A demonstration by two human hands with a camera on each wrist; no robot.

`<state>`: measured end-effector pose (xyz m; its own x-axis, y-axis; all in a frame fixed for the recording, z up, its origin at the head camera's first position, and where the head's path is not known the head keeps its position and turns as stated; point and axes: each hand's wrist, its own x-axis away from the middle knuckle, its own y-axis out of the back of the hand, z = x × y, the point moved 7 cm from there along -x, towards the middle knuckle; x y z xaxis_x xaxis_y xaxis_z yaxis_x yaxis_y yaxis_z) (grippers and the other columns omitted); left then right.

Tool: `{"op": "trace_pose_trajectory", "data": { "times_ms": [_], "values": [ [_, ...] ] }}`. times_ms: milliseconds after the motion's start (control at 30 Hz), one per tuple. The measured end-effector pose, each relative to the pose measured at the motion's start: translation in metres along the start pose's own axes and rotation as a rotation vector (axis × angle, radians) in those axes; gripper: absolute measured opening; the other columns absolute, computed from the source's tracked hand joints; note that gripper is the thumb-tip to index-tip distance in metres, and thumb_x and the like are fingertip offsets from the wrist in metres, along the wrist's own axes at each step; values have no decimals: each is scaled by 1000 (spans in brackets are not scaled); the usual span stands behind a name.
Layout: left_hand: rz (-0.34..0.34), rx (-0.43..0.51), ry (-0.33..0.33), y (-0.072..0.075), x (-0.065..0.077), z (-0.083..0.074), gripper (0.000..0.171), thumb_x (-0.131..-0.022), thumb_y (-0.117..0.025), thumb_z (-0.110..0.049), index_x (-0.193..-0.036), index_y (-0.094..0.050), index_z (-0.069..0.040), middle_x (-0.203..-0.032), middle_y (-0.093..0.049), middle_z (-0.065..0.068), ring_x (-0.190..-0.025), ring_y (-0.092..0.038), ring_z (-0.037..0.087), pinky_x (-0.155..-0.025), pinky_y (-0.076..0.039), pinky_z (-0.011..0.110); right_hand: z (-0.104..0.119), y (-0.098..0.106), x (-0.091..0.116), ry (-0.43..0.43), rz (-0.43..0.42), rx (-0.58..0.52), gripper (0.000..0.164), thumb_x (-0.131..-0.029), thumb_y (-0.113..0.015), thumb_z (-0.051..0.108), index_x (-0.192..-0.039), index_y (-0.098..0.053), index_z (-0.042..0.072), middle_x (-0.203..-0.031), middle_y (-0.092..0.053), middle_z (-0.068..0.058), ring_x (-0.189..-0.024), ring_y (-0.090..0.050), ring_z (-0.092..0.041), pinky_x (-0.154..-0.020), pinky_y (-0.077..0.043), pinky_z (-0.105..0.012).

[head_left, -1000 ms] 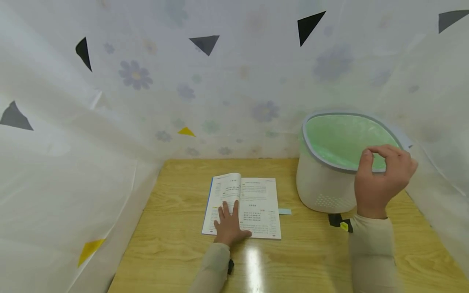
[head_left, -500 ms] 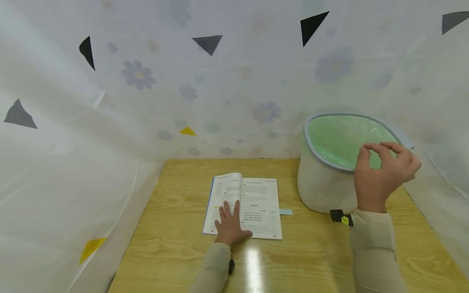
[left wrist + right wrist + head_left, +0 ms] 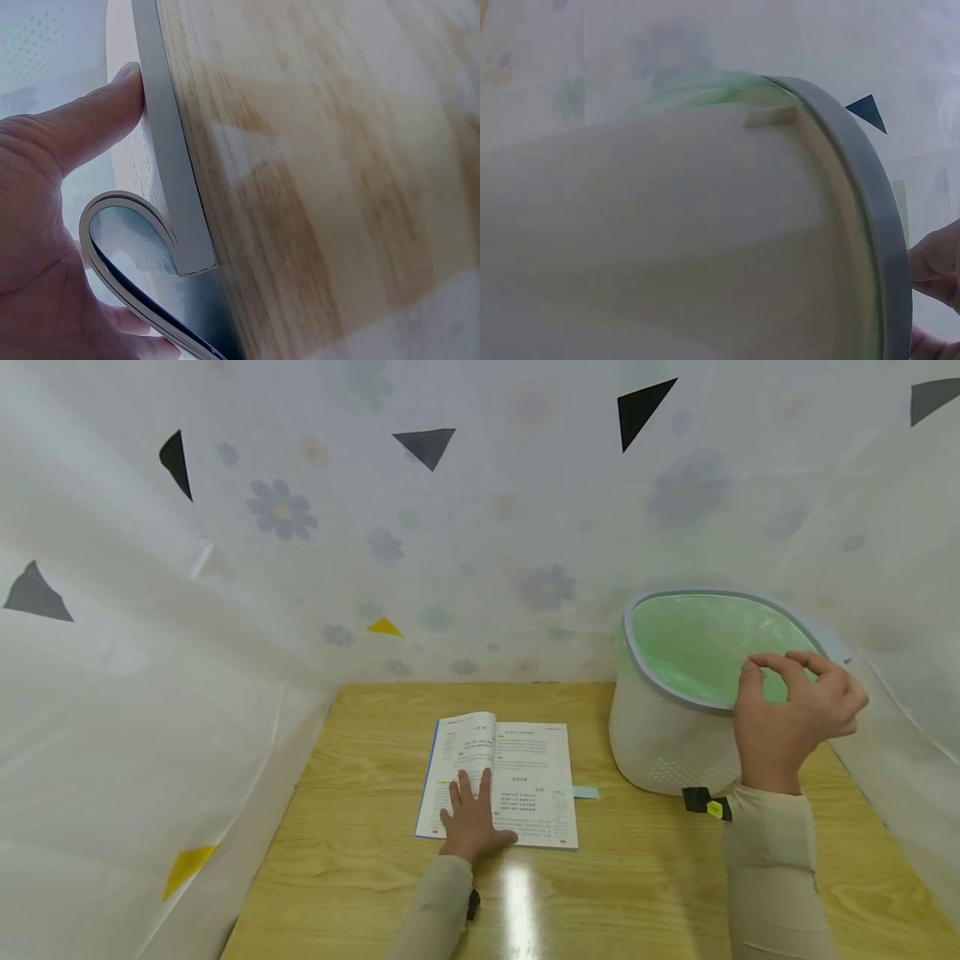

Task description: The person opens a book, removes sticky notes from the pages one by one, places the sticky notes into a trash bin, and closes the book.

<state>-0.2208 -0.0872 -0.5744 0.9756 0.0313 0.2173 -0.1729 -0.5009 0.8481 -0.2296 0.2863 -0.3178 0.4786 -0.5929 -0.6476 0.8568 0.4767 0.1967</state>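
Note:
An open book point(image 3: 536, 768) with printed text lies on the wooden table. My left hand point(image 3: 471, 822) rests on its lower part with fingers spread, most of them on the curved left page and the thumb at the bottom edge of the right page. In the left wrist view the thumb point(image 3: 105, 112) lies along the page edge beside the bent pages point(image 3: 112, 262). Over the near right rim of a white waste bin point(image 3: 667, 743), my right hand point(image 3: 787, 718) is raised, thumb and index fingertips together, other fingers curled. Nothing shows between them.
A green bag point(image 3: 697, 635) lines the bin beneath a grey rim ring point(image 3: 660, 689). A pale blue strip point(image 3: 586, 792) pokes out from the book's right side. Flower-patterned white sheeting point(image 3: 480, 560) with black, grey and yellow triangles encloses the table point(image 3: 360, 893).
My right hand has drifted slightly right over the bin, fingers still curled and its other fingers a little more spread from the index. The left hand stays on the book.

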Motion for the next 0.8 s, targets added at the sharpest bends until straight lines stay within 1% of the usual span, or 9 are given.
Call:
{"op": "trace_pose_trajectory", "data": {
  "times_ms": [200,433,567,733,800],
  "values": [
    [4,1,-2,-2,-2,1,118,-66,-90,-45,-159,-21,-21,-166,-5,25,-152,-10,50,-108,-24,78,-5,0,0,-19,8,10,37,-95,-60,38,-94,-78,4,-107,-35,38,-114,-22,4,-105,-11,-46],
    [-13,-29,-2,-2,-6,2,118,-66,-88,-48,-159,-20,-23,-166,-4,23,-152,-10,49,-109,-24,76,-6,3,-2,-11,4,11,38,-95,-61,38,-94,-79,5,-108,-36,38,-114,-22,3,-104,-9,-45],
    [4,-28,-4,-6,-5,2,117,-67,-88,-48,-159,-20,-23,-166,-3,24,-152,-9,50,-109,-24,77,-8,6,-2,-12,-9,17,38,-95,-62,39,-94,-79,6,-108,-37,38,-113,-22,3,-105,-10,-44],
    [5,-16,0,-5,-3,2,117,-68,-88,-46,-159,-20,-22,-166,-3,24,-152,-8,50,-109,-23,77,-12,5,-1,-9,-11,27,37,-94,-63,40,-95,-81,8,-111,-42,37,-112,-23,4,-107,-11,-43],
    [0,-16,-3,-4,-2,2,116,-68,-88,-46,-159,-20,-22,-166,-3,25,-152,-9,50,-109,-23,77,-14,6,0,-11,-11,31,36,-94,-63,40,-96,-81,9,-113,-48,32,-111,-23,5,-107,-11,-42]
  ]
}}
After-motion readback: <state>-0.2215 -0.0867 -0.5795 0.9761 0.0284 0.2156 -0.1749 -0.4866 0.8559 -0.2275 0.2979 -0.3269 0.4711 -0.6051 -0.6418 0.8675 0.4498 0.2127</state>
